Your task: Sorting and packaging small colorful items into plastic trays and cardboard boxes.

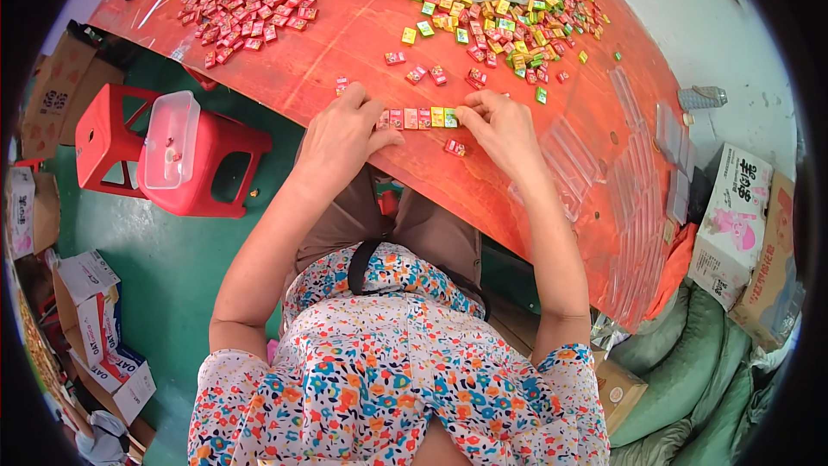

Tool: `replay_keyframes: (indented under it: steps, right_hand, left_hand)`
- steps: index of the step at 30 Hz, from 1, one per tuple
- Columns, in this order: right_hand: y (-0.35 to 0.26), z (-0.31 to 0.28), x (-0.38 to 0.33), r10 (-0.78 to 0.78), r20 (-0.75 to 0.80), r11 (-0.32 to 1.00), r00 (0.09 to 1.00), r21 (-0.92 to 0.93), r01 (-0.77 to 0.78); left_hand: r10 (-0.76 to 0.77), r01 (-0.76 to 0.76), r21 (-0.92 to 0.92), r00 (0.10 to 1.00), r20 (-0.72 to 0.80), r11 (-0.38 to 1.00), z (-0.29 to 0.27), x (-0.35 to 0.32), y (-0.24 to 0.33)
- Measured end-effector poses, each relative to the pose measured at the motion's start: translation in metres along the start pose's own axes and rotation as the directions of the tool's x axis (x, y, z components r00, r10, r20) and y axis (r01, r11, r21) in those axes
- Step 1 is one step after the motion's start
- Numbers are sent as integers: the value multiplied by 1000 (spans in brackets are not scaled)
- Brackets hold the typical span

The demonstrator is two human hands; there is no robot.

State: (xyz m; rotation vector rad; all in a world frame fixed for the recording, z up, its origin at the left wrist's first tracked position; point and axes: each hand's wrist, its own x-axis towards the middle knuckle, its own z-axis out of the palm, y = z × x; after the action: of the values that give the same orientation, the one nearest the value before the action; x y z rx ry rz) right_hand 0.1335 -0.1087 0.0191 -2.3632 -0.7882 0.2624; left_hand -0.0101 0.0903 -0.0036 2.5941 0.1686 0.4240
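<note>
A short row of small candy-sized boxes (410, 118), red and pink at the left, then yellow and green, lies on the red table between my hands. My left hand (338, 134) curls round the row's left end, its thumb just below the boxes. At the opposite end, the bent fingers and thumb of my right hand (502, 125) close on the green box (451, 117). One loose red box (454, 148) lies below the row. Another red box (341, 85) shows beyond my left fingers. Several more red boxes (416, 75) lie scattered past the row.
A heap of red boxes (250, 9) sits far left, and a mixed-colour heap (509, 22) far right. Clear plastic trays (634, 207) lie at the table's right. Red stools (203, 155), one carrying a clear container (171, 142), stand left. Cartons (733, 216) are stacked right.
</note>
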Motion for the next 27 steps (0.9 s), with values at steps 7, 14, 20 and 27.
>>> replay_keyframes:
  steps: [7,14,20,27]
  right_hand:
    - [14,-17,-1,-275,101,961,956,40,272]
    - [16,7,-4,-440,77,886,895,-121,447]
    - [29,-4,-19,-383,-33,919,923,-113,377]
    - [86,-72,-63,-163,-260,984,952,-117,137]
  left_hand:
    - [33,-26,-94,997,72,995,-3,8,-6]
    - [101,-96,-96,994,47,991,11,20,-1]
    - [79,-54,-219,991,110,974,15,35,23]
    - [394,-357,-281,915,89,891,75,99,97]
